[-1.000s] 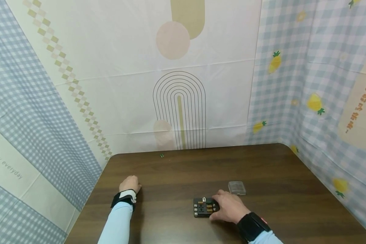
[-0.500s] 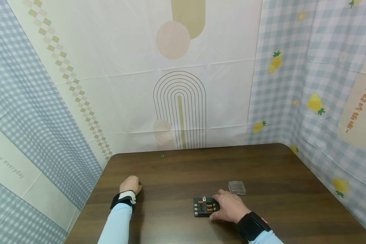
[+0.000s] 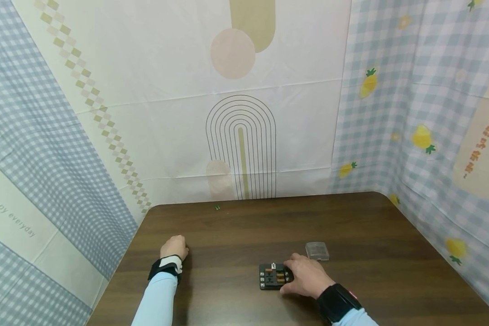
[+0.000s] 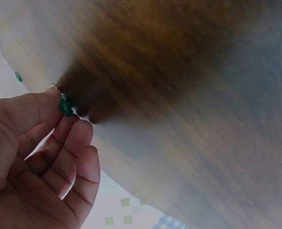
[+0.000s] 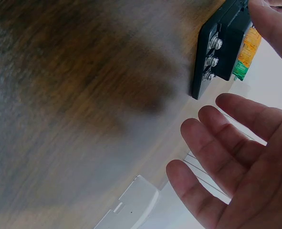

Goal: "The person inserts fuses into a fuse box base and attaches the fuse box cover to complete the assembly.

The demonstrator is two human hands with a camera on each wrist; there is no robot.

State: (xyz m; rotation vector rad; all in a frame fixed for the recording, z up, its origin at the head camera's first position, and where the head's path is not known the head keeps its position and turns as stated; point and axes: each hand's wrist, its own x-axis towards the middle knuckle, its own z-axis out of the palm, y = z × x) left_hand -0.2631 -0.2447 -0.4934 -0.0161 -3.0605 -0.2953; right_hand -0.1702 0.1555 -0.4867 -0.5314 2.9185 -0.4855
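A black fuse box (image 3: 268, 277) lies on the table in front of me, with metal screw terminals along its side. Orange and green blade fuses (image 5: 249, 46) stand up from it in the right wrist view. My right hand (image 3: 308, 275) grips the box's right end between thumb and fingers; its other fingers stay off it. To the left, low over the table, my left hand (image 3: 174, 246) pinches a small green blade fuse (image 4: 66, 108) between thumb and forefinger, its metal prong showing in the left wrist view. The head view hides this fuse behind the hand.
A clear plastic cover (image 3: 317, 251) rests on the table (image 3: 228, 249) just beyond my right hand. Tiny green pieces (image 3: 217, 207) lie near the far edge. Patterned cloth (image 3: 179, 136) hangs behind the table and along both sides.
Almost nothing differs: both hands, the fuse box and the cover keep their places. The head view has shifted very slightly.
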